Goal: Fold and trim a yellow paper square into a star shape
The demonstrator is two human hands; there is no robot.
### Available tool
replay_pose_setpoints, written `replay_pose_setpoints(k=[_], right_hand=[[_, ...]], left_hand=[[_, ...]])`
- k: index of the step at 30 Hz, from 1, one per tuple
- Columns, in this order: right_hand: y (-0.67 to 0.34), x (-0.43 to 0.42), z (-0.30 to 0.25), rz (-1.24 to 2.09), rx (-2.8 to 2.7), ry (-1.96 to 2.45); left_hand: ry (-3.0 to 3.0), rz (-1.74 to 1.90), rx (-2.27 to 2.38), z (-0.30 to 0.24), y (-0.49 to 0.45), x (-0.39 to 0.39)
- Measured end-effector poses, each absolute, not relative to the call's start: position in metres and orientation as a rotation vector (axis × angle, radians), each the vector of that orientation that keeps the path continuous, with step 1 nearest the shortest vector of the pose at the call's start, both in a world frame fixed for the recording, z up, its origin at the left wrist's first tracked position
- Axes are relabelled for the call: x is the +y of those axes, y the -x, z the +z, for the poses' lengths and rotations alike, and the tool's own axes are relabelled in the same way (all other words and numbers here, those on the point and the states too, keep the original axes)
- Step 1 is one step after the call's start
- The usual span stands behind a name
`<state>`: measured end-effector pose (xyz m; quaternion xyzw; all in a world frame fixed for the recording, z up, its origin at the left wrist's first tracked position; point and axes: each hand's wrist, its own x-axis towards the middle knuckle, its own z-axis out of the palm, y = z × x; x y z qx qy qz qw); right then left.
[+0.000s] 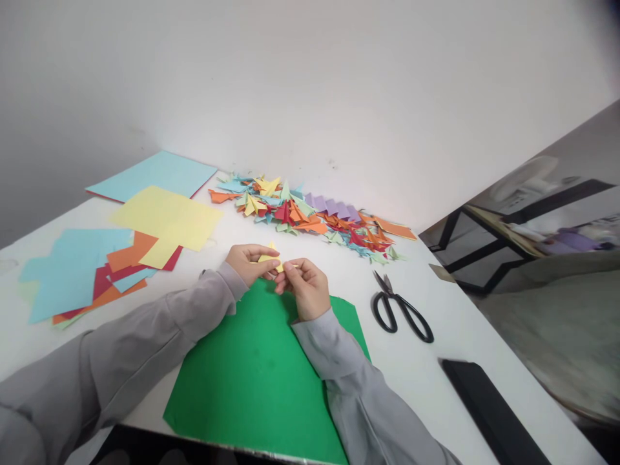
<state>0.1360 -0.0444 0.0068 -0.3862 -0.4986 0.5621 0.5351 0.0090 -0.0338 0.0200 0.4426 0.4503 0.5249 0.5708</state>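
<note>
Between my two hands, just above the far edge of the green board (256, 368), is a small piece of folded yellow paper (279, 265). My left hand (249, 261) pinches it from the left side, thumb against fingers. From the right, my right hand (306, 284) grips its other end between thumb and fingertips. My fingers cover much of the paper, so its full shape is hidden. Beyond the hands lies a heap of small folded paper pieces (295, 216) in yellow, orange, red, green and blue, with purple ones (334, 208) in a row.
Black-handled scissors (400, 307) lie with blades parted right of the board. A long black object (491, 410) rests near the right edge. Loose coloured sheets (80, 265), a yellow sheet (169, 216) and a light-blue sheet (155, 173) are on the left. A wall (310, 90) stands behind the table.
</note>
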Motion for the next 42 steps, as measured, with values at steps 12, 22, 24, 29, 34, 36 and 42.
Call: replay_pose_setpoints(k=[12, 22, 24, 29, 34, 36, 42], right_hand=[[-0.1354, -0.0472, 0.0088, 1.361, -1.149, 0.924], [-0.1349, -0.0474, 0.0100, 1.326, -1.165, 0.934], [-0.1350, -0.0474, 0.0106, 1.316, -1.165, 0.948], [-0.1361, -0.0469, 0.0101, 1.294, -1.160, 0.956], [-0.1362, -0.0467, 0.0090, 1.302, -1.156, 0.945], [-0.1363, -0.0459, 0.0083, 1.325, -1.145, 0.963], [-0.1367, -0.0428, 0.0052, 1.398, -1.045, 1.011]], left_hand=[[-1.048, 1.230, 1.081, 0.0261, -0.0095, -0.0363], [-1.098, 1.264, 1.082, 0.0270, -0.0093, -0.0366], [-1.096, 1.267, 1.078, 0.0277, -0.0086, -0.0364], [-1.128, 1.268, 1.096, 0.0294, -0.0079, -0.0365], [-1.159, 1.288, 1.144, 0.0287, -0.0088, -0.0370], [-1.167, 1.288, 1.150, 0.0274, -0.0089, -0.0364], [-1.180, 1.264, 1.147, 0.0218, -0.0076, -0.0341]])
